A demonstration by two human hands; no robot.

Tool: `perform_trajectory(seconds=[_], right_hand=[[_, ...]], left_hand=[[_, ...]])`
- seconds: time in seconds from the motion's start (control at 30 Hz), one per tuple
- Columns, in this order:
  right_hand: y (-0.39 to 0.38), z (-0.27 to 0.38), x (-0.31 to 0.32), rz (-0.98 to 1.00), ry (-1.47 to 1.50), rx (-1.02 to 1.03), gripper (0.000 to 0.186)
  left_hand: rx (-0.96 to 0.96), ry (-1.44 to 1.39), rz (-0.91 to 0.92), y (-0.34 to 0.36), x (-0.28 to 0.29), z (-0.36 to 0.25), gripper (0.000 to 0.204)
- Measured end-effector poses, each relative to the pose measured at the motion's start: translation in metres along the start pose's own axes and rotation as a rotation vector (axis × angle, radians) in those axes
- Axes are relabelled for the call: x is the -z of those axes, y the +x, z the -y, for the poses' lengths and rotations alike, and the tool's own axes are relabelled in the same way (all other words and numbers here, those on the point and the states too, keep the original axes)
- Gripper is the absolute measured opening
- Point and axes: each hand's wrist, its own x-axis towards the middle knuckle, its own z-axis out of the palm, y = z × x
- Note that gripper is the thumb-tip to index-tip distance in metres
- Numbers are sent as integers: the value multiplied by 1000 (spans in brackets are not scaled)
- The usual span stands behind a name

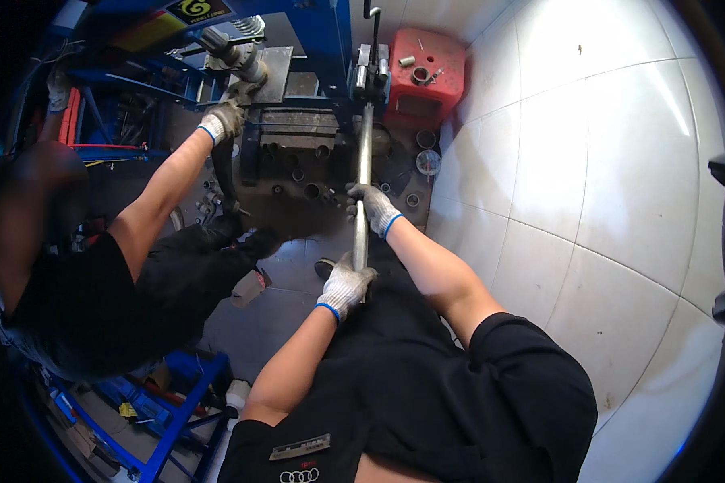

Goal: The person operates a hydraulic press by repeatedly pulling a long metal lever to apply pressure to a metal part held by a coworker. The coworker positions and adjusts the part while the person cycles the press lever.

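Observation:
A long silvery metal pipe (366, 153) runs from the pump unit (370, 72) on the press's right side down toward my body. Near its lower end, my left hand (346, 287) is wrapped round it in a whitish knit glove with a blue cuff. Farther up, my right hand (374, 209), in a matching glove with dirty fingers, also grips the pipe. To the left, a co-worker's gloved hand (225, 117) reaches to a round metal part (252, 71) beneath the press's ram (216, 42). A flat steel plate (275, 79) lies beside that part.
The blue press frame (324, 44) stands ahead. Right of the pump is a red stool (439, 76) with small metal pieces on it. Several metal rings and sleeves lie on the floor under the press. The co-worker (80, 298) is close on my left, above a blue rack (187, 402).

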Motion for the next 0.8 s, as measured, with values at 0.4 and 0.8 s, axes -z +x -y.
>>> perform_trajectory(seconds=[0.4,0.8], right_hand=[[35,-14,35,754,641,-166,44],[40,-19,-3,-382,-357,111,24]], left_hand=[[296,-1167,618,22,-10,36,32],[90,-81,-72,43,-30,38,53]])
